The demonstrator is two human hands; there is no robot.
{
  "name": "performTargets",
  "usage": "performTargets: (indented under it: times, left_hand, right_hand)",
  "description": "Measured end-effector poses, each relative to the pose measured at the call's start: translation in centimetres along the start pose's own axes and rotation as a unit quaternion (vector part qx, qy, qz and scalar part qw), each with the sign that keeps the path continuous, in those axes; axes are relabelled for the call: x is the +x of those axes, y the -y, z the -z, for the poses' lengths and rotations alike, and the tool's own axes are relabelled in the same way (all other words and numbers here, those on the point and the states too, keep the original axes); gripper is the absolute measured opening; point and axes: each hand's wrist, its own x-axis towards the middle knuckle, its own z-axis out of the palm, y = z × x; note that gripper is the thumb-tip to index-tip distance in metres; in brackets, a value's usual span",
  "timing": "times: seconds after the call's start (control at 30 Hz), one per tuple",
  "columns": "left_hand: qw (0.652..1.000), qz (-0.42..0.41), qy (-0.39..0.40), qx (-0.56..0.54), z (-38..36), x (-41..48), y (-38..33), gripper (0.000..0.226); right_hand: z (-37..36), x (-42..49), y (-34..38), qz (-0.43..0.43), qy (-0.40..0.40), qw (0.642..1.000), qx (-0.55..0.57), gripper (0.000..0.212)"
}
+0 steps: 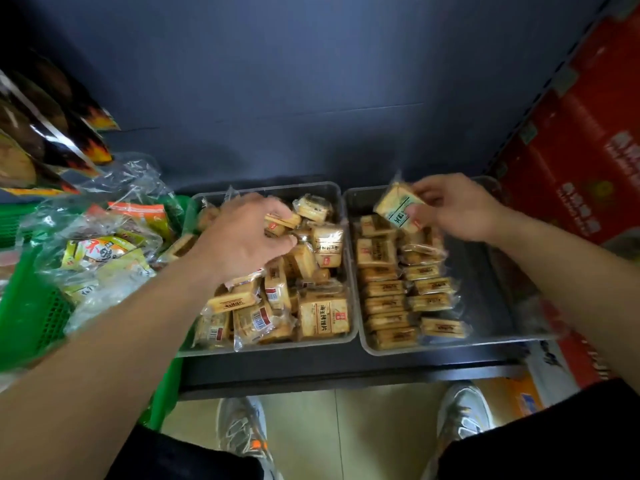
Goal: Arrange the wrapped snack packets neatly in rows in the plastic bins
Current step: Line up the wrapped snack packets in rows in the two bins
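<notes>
Head view of two clear plastic bins side by side on a dark shelf. The right bin serves as landmark. Inside it, against its left wall, tan wrapped packets lie flat in two rows that run from its near edge towards its far edge; its right half shows bare floor. Above its far-left corner the right grip, a bare hand, pinches a pale packet with green print between thumb and fingers, tilted and clear of the rows. Touching the right bin on its left stands the left bin, filled with a loose heap of packets at mixed angles. The left grip reaches into that heap, fingers curled about one tan packet near the far side. Further left of the right bin, a green basket carries clear bags of snacks. Right of the right bin stand red cartons. Nearer the viewer than the right bin, below the shelf edge, two grey shoes rest on the floor.
</notes>
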Motion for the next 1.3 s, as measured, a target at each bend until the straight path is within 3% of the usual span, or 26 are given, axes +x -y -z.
performTargets:
  times: [0.1, 0.17, 0.57, 0.77, 1.03, 1.17, 1.3]
  left_hand:
    - [0.998, -0.055, 0.015, -0.019, -1.7, 0.8, -3.0, 0.038]
    - [0.995, -0.084, 0.031, -0.035, -3.2, 1.3, -4.8, 0.035]
    - [0.946, -0.230, 0.177, 0.145, -15.6, 5.4, -11.9, 0.037]
    - [0.954, -0.195, 0.217, 0.075, -19.8, 6.5, -11.6, 0.037]
    - [0.962, -0.159, 0.221, 0.006, -21.0, 7.0, -11.1, 0.033]
    - [0.963, -0.162, 0.198, -0.084, -21.2, 6.7, -11.4, 0.033]
    - [0.963, -0.173, 0.201, -0.049, -21.8, 6.4, -11.3, 0.018]
  right_hand:
    - [2.8, -1.4, -2.3, -0.051, -0.063, 0.996, 0.022, 0.019]
    - [3.9, -2.6, -3.4, -0.075, -0.054, 0.996, -0.001, 0.019]
    - [1.7, -6.2, -9.7, -0.108, 0.187, 0.955, -0.205, 0.025]
    - [-0.6, -6.5, -11.6, -0.077, 0.205, 0.935, -0.279, 0.034]
    - [-1.7, -5.8, -12.4, -0.035, 0.164, 0.945, -0.282, 0.034]
    - [-2.0, -5.9, -12.7, -0.021, 0.144, 0.950, -0.277, 0.034]
    - [-2.0, -5.9, -12.7, -0.010, 0.143, 0.945, -0.294, 0.032]
